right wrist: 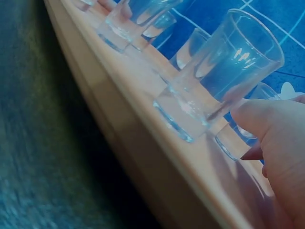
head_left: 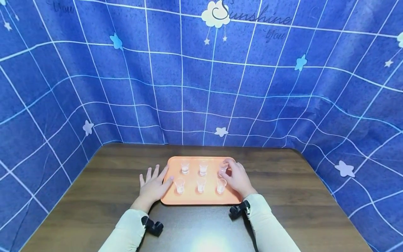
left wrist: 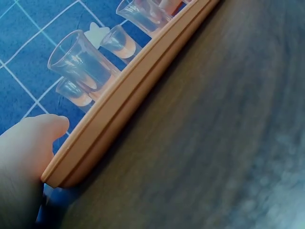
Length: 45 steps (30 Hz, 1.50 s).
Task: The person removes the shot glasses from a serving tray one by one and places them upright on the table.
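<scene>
An orange tray (head_left: 192, 176) on the table carries several clear shot glasses in two rows of three. My left hand (head_left: 153, 186) rests at the tray's left end, fingers spread and thumb over the rim. In the left wrist view, that thumb (left wrist: 45, 126) lies close to the tray corner. With thumb and fingers curled, my right hand (head_left: 238, 177) grips the back right shot glass (head_left: 223, 168). Just in front of it stands the front right shot glass (head_left: 221, 186), upright. The right wrist view shows this front glass (right wrist: 219, 71) large, partly covering the gripped one.
A dark wooden table (head_left: 126, 161) surrounds the tray, with bright glare on its front part (head_left: 207, 234). Blue gridded cloth (head_left: 195, 94) hangs behind and at both sides. Each wrist wears a black camera, one on the left (head_left: 152, 226) and one on the right (head_left: 239, 210).
</scene>
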Motion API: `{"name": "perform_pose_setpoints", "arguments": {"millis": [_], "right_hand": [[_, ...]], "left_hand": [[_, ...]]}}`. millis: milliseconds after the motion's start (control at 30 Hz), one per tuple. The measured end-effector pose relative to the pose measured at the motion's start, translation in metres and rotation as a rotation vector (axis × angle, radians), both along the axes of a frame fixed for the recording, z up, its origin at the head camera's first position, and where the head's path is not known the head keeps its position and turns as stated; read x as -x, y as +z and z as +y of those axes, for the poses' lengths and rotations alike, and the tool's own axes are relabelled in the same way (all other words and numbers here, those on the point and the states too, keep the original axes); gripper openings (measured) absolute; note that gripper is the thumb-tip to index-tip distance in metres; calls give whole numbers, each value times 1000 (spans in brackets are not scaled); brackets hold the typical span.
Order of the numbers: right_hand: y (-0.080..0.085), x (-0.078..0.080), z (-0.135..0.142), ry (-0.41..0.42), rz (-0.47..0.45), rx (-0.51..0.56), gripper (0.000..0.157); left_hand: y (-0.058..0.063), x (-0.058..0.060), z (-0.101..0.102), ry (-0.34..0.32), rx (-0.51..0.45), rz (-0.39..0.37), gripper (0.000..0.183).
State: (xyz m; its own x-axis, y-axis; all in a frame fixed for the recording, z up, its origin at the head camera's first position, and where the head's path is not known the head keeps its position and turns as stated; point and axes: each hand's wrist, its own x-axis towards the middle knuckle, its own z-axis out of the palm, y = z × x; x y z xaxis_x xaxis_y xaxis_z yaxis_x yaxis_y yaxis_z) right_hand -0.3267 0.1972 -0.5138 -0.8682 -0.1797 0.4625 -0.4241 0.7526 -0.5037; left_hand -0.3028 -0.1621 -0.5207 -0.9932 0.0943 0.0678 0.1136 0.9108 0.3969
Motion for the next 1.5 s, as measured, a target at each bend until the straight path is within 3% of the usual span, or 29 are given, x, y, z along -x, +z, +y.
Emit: {"name": "perform_pose_setpoints", "arguments": {"millis": [200,400,833,1167,1500], "right_hand": [[1,-3,1,12,23,-29,45],[-1,2,3,12,129,-39,43],[0,8,33,-76,299,69,38],[-4,6,68,-200,227,184,45],[-4,1,104,-291,200,135,46]], "left_hand": [[-1,-1,0,-4,15,-21,74],[0,1,-2,-13,25,-25,74],[0,2,-1,-13,22,-22,71],[1,0,0,-6,18,-34,70],[2,0,-1,-5,25,-28,69]]}}
